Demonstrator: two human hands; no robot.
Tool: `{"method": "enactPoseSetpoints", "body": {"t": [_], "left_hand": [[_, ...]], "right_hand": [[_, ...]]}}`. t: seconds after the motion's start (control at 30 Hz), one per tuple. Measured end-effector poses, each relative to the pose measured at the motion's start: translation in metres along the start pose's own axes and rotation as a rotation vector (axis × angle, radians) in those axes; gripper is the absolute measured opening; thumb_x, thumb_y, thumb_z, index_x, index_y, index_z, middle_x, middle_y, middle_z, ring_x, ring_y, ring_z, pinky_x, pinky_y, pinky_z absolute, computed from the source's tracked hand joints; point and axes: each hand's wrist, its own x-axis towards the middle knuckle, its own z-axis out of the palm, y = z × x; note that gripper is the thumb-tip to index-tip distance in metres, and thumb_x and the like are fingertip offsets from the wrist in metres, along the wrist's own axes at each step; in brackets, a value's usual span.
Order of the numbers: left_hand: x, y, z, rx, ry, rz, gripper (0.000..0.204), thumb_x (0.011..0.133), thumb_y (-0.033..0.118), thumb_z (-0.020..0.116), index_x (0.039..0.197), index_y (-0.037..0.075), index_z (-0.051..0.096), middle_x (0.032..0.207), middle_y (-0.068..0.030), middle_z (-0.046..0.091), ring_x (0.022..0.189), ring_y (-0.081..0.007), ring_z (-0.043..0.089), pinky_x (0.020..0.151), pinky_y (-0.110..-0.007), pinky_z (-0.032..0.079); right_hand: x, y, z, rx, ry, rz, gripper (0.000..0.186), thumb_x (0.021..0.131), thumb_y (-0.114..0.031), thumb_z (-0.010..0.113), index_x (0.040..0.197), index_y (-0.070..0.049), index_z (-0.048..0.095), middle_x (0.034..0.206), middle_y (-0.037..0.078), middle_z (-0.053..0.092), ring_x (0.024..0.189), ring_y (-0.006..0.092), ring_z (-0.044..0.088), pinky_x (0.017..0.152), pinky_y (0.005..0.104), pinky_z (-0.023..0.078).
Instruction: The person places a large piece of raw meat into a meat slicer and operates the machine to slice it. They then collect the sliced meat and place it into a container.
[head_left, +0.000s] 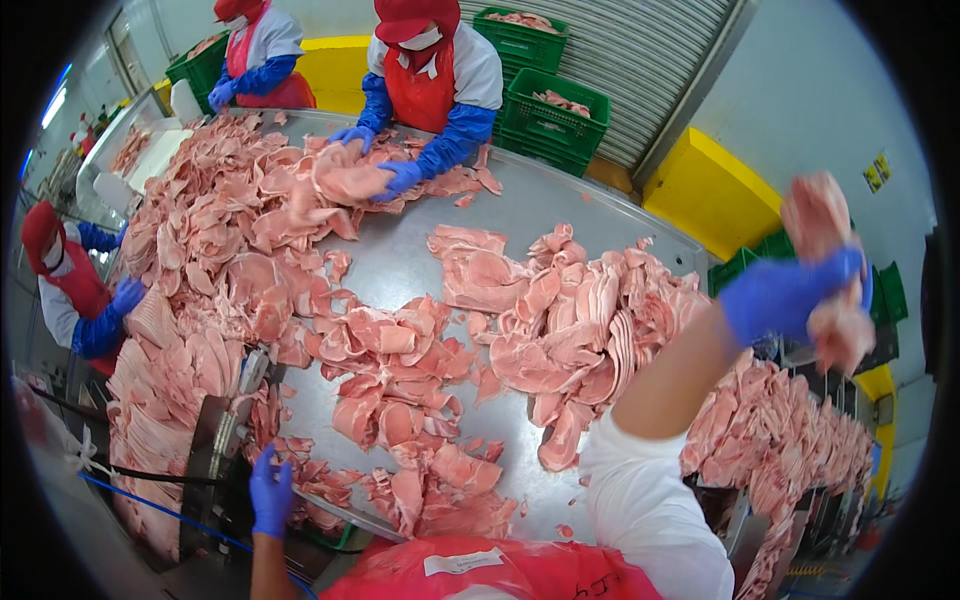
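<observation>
Sliced meat [815, 215] is in the right hand [795, 300], up on the right, well apart from the bare middle of the steel table [385, 245]. Blue-gloved fingers wrap around the bunch, and its two ends stick out. To hold it well, squeeze snugly but not hard, so no slices slip out, and lift the arm clear of the meat pile [560, 340]. The left hand [271, 495] is at the near left, fingers apart. It looks empty, but its palm is hard to see.
</observation>
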Motion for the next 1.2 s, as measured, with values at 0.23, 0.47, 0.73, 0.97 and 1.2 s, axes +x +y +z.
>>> {"method": "enactPoseSetpoints", "body": {"t": [0.23, 0.47, 0.73, 0.97, 1.2], "left_hand": [[0.051, 0.053, 0.019, -0.22, -0.011, 0.009, 0.046, 0.098, 0.011, 0.068, 0.141, 0.001, 0.058, 0.121, -0.0173, 0.068, 0.1, -0.0218, 0.067, 0.087, -0.034, 0.055], [0.034, 0.013, 0.153, -0.183, 0.066, -0.085, 0.066, 0.096, 0.022, 0.073, 0.152, 0.001, 0.044, 0.126, -0.0163, 0.062, 0.108, -0.0236, 0.062, 0.094, -0.037, 0.052], [0.082, 0.031, 0.212, -0.861, 0.004, -0.473, 0.074, 0.098, 0.036, 0.074, 0.151, -0.003, 0.041, 0.123, -0.0108, 0.061, 0.107, -0.0184, 0.059, 0.095, -0.033, 0.051], [0.118, 0.089, 0.206, -1.142, -0.167, -0.467, 0.062, 0.1, 0.037, 0.07, 0.146, 0.002, 0.047, 0.128, -0.0084, 0.062, 0.116, -0.0145, 0.058, 0.097, -0.03, 0.051], [0.158, 0.137, 0.195, -1.292, -0.268, -0.543, 0.057, 0.101, 0.032, 0.069, 0.146, 0.005, 0.048, 0.126, -0.0067, 0.062, 0.113, -0.0156, 0.061, 0.092, -0.032, 0.054]], "right_hand": [[0.013, 0.339, 0.066, -0.717, -0.574, 0.217, 0.109, 0.088, -0.055, 0.073, 0.156, 0.014, 0.022, 0.155, 0.038, 0.038, 0.143, 0.0477, 0.043, 0.118, 0.0473, 0.037], [-0.348, 0.077, -0.118, -0.221, -1.278, 1.01, 0.053, 0.1, -0.032, 0.069, 0.14, 0.001, 0.058, 0.137, 0.017, 0.063, 0.13, 0.0263, 0.058, 0.11, 0.0363, 0.046], [-0.48, 0.036, -0.164, -0.206, -1.493, 0.928, 0.084, 0.089, -0.044, 0.079, 0.149, 0.004, 0.046, 0.144, 0.027, 0.056, 0.131, 0.0384, 0.058, 0.111, 0.0451, 0.045], [-0.499, 0.017, -0.125, -0.038, -1.502, 1.338, 0.085, 0.095, -0.036, 0.076, 0.158, 0.001, 0.033, 0.154, 0.022, 0.047, 0.141, 0.0278, 0.048, 0.114, 0.04, 0.042], [-0.549, -0.019, -0.102, 0.213, -1.221, 1.787, 0.074, 0.098, -0.016, 0.067, 0.16, -0.001, 0.029, 0.156, 0.018, 0.045, 0.14, 0.0256, 0.049, 0.113, 0.0357, 0.044]]}}
